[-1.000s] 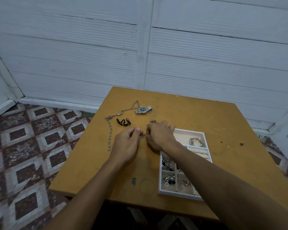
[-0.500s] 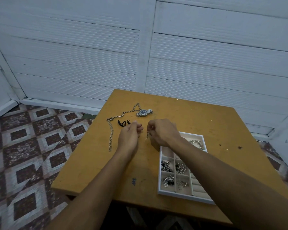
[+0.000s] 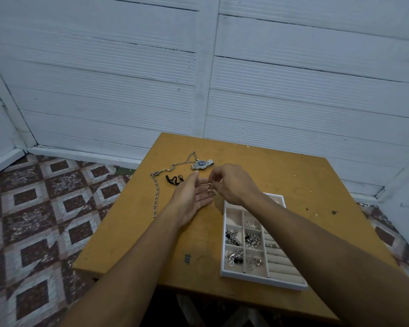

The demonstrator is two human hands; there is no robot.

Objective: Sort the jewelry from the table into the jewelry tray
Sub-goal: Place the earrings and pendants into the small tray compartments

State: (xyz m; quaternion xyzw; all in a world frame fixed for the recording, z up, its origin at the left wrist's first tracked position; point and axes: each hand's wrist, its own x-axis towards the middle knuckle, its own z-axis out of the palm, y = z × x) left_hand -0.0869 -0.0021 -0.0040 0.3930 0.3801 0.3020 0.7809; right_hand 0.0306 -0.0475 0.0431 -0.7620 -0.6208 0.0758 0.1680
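Observation:
My left hand [image 3: 191,199] is held flat, palm up, above the table, with small earrings [image 3: 209,189] lying on its fingers. My right hand [image 3: 234,184] hovers just right of it, its fingertips pinching at those earrings. The white jewelry tray [image 3: 243,275] sits at the right front of the wooden table [image 3: 137,232], its small compartments holding several silver and black pieces; my right forearm hides its far end. A silver watch [image 3: 202,164], a long silver chain [image 3: 156,192] and a small black piece [image 3: 174,180] lie on the table beyond my hands.
The table stands against a white panelled wall. Patterned tiled floor lies to the left of the table's edge. A dark "#" mark [image 3: 187,259] is on the tabletop near its front edge.
My left hand has opened from a curled pinch into a flat palm with the earrings on it. Both hands have lifted a little and the right one now picks at the palm.

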